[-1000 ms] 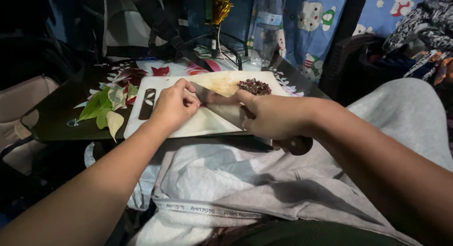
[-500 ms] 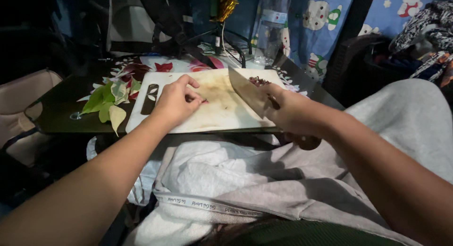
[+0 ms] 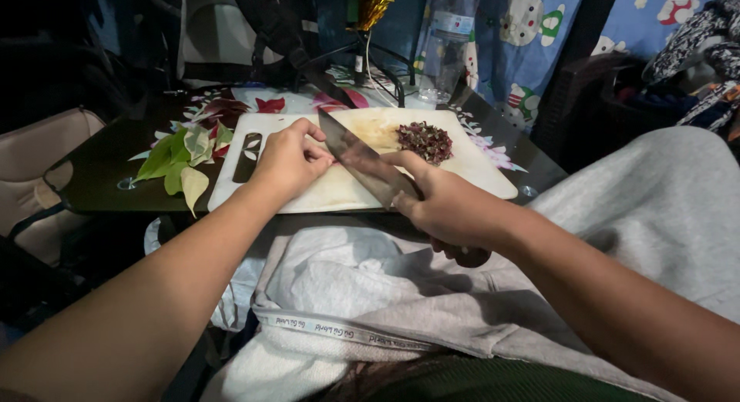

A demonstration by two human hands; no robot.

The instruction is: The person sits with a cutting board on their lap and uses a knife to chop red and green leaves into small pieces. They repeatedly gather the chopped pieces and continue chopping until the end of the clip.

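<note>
A white cutting board (image 3: 478, 178) lies on a dark low table (image 3: 100, 171). My right hand (image 3: 447, 209) grips a large knife (image 3: 362, 159) by its dark handle, the blade angled across the board toward the far left. My left hand (image 3: 289, 159) rests on the board with fingers curled, right beside the blade near its tip. I cannot see what the curled fingers press on. A small pile of chopped dark red bits (image 3: 425, 140) sits at the far side of the board, right of the blade.
Green and red leaves (image 3: 185, 159) lie on the table left of the board. A clear plastic bottle (image 3: 445, 43) and black cables stand behind it. Grey cloth (image 3: 370, 286) covers my lap below the table edge. A tan cushion (image 3: 38, 151) is at far left.
The knife has swung left toward my left hand, its tip now over the board's middle. The view has shifted slightly; my left hand stays on the board.
</note>
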